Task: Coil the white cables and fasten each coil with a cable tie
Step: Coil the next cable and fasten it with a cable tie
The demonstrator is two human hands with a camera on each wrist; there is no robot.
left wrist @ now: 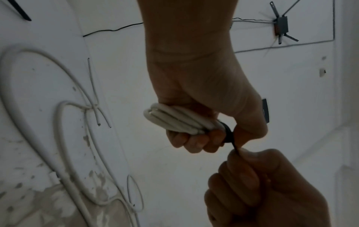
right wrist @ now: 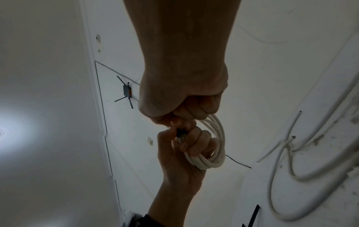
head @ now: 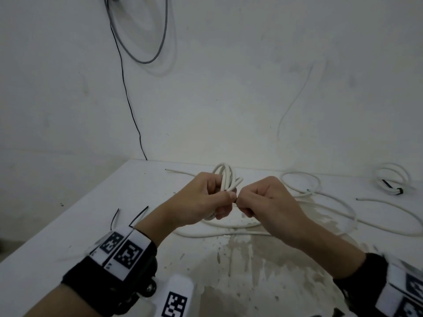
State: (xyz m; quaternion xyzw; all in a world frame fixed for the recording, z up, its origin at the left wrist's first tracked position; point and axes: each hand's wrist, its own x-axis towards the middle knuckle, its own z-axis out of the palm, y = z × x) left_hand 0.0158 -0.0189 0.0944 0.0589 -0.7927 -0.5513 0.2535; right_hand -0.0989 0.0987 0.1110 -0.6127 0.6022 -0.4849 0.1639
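Spare cable ties: two black ones (head: 128, 215) lie on the white counter (head: 57, 236), left of the left wrist, well apart from the hands.
Left hand: the left hand (head: 201, 197) is clenched around a small white cable coil (head: 225, 177), held above the counter near its middle; the loops stick up past the fingers.
Coil in hand: one, of several turns; in the left wrist view a black cable tie (left wrist: 227, 132) wraps the bundle at the thumb side of the fist.
Right hand: the right hand (head: 267, 200) is closed, pinching the tie's thin tail (left wrist: 236, 148) between thumb and fingers, just beside the left hand, knuckles nearly touching.
Loose cables: several white strands (head: 332, 216) lie in open loops on the counter under and right of the hands; the exact count cannot be told.
Finished coil: one white coil with a black tie (head: 392, 179) lies at the far right of the counter, well apart.
Wristbands: black-and-white square code markers (head: 127, 252) on both wrists; no readable words.
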